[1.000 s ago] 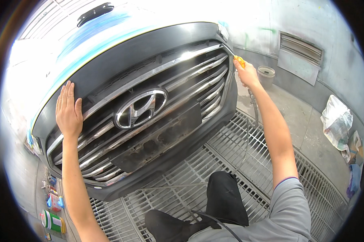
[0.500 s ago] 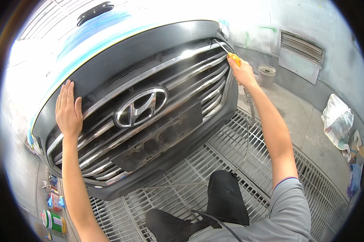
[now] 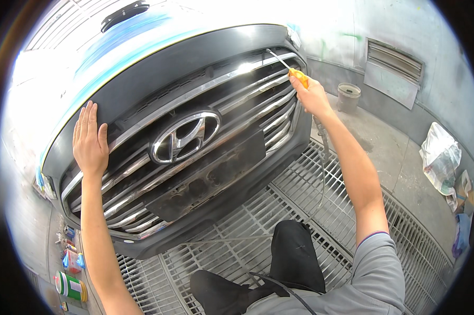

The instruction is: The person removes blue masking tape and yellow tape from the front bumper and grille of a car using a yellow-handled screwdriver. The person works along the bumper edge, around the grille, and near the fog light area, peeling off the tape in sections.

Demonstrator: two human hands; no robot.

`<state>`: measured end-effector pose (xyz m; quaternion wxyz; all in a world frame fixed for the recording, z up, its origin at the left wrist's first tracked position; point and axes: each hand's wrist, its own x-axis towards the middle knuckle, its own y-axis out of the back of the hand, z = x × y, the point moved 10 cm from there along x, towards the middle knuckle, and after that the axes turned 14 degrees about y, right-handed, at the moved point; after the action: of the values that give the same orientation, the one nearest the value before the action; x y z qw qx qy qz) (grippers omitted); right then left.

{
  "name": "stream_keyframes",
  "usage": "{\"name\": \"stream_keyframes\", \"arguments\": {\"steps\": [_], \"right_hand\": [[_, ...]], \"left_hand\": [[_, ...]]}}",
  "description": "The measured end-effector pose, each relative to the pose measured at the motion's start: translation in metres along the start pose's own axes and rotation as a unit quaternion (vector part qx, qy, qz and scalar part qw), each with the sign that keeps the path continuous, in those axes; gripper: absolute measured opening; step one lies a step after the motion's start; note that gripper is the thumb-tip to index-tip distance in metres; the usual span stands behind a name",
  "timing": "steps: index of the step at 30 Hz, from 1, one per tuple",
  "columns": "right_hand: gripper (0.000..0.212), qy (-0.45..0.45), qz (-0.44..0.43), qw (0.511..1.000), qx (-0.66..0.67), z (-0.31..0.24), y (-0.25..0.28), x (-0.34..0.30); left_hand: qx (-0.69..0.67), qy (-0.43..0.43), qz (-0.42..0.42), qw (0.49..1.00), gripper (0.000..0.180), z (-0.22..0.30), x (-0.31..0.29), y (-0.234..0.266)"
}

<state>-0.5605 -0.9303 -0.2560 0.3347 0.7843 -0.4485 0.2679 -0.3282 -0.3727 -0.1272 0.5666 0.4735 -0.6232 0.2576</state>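
A car's front bumper [image 3: 142, 81] in matte dark grey faces me, its chrome-barred grille [image 3: 242, 102] carrying an oval emblem [image 3: 185, 137]. My left hand [image 3: 91, 142] lies flat on the left upper part of the bumper, by the grille's corner, fingers stretched out. In my right hand [image 3: 311, 95] is a screwdriver [image 3: 298, 77] with an orange-yellow handle. Its metal shaft points up and left, and the tip is at the grille's top edge near the right corner. Whether the tip presses into the gap there cannot be made out.
Under me is a metal floor grating [image 3: 237, 252], crossed by a hose [image 3: 323, 178]. A bucket [image 3: 348, 97] stands by the right wall, below a louvred vent [image 3: 394, 60]. Plastic sheeting [image 3: 440, 152] lies at the right. Cans and a green-white tub [image 3: 70, 286] stand at lower left.
My right hand and the screwdriver have shifted slightly left along the grille's top edge, away from the corner. My left hand has stayed in place on the bumper.
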Motion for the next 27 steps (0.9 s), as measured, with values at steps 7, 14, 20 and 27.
{"name": "stream_keyframes", "arguments": {"steps": [7,14,20,27], "right_hand": [[0.042,0.033,-0.017,0.997,0.06,-0.016,-0.019,-0.009],[0.041,0.046,-0.038,0.995,0.075,-0.039,-0.034,-0.021],[0.038,0.068,-0.073,0.989,0.109,-0.064,-0.05,-0.031],[0.045,0.062,-0.105,0.986,0.112,-0.077,-0.067,-0.038]], "left_hand": [[0.0,0.002,-0.001,1.0,0.057,0.0,0.0,0.001],[-0.003,0.002,-0.003,1.0,0.056,0.002,0.001,0.003],[-0.007,0.005,-0.001,1.0,0.056,0.001,0.001,0.004],[0.001,0.001,0.004,1.0,0.058,0.0,0.001,0.004]]}}
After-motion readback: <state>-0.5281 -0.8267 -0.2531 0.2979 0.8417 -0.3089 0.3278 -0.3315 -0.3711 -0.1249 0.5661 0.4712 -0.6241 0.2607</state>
